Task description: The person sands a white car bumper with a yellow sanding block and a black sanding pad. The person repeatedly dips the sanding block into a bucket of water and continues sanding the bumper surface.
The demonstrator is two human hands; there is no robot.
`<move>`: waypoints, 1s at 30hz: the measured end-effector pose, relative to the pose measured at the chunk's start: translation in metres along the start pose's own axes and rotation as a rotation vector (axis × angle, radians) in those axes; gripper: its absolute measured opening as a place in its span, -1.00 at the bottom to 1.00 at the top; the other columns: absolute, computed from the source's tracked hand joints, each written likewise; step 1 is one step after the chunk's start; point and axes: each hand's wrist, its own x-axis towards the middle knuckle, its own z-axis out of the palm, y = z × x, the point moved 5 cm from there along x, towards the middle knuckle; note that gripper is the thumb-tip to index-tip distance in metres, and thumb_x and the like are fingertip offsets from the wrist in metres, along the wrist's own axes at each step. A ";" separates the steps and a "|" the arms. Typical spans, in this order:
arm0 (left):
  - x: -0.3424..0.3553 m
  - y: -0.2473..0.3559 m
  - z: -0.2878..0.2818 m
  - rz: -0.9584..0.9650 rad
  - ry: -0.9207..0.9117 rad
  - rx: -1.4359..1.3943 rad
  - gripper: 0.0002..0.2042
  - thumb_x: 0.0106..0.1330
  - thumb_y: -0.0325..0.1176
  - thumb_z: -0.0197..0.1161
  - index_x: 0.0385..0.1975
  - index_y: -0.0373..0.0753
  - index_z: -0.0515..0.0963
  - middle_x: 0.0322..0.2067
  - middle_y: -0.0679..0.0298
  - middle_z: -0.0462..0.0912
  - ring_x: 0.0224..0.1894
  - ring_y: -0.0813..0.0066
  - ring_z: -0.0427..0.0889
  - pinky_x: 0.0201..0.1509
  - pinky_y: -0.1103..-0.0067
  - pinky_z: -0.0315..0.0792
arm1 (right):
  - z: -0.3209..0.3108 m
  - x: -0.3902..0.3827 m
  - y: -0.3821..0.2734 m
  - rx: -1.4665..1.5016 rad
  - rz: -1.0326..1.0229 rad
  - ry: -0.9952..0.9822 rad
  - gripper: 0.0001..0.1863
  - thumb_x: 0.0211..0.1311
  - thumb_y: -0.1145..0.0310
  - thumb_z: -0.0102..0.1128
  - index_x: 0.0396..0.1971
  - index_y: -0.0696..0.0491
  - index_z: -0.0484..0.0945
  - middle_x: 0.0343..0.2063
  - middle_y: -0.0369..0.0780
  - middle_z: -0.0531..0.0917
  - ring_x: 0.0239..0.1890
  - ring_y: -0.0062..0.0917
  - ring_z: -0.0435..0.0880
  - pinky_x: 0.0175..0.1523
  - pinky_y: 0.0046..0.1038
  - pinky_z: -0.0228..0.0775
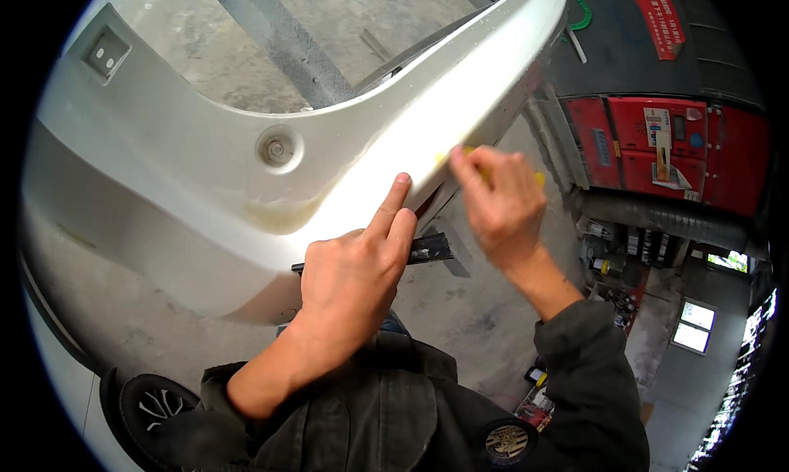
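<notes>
Right hand (501,205) clenched round a yellow tool (539,179), mostly hidden in the fist, blurred, exact kind can't tell; a yellow end pokes out each side, left one at the panel (193,135) edge, so grip looks tight for control close to the surface. Left hand (349,271) lies on the same panel, lower left of the right one, index finger stretched toward the fist, thumb beside it, other fingers hidden, can't tell if they grasp anything; probably steadying the piece or feeling the surface. Black strip (431,248) runs under the left hand, sticks out both sides, looks flat and stiff, scuffed at its right end. Panel is white, smooth, probably moulded plastic, sweeping curve, spreads left of and above the left hand, narrows to a tip above the right; strong glare between the hands and upward. Yellowish smooth patch (283,216) just upper left of the left hand, maybe filler. Round recess (280,149) beyond that, squarish recess (107,53) far upper left. Grey beam (283,41) past the panel, rough speckled face. Floor (493,308) below the right hand, dull, stained, concrete-like
</notes>
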 end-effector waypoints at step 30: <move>0.002 0.001 0.000 0.061 0.051 0.001 -0.76 0.05 -0.59 0.27 -0.29 -0.23 0.44 0.30 0.22 0.58 -0.60 0.34 0.69 -0.58 0.44 0.51 | -0.016 0.052 0.017 0.104 -0.306 -0.223 -0.92 0.11 0.45 0.22 -0.41 0.08 0.67 -0.34 -0.33 0.61 -0.29 -0.47 0.63 -0.31 -0.45 0.55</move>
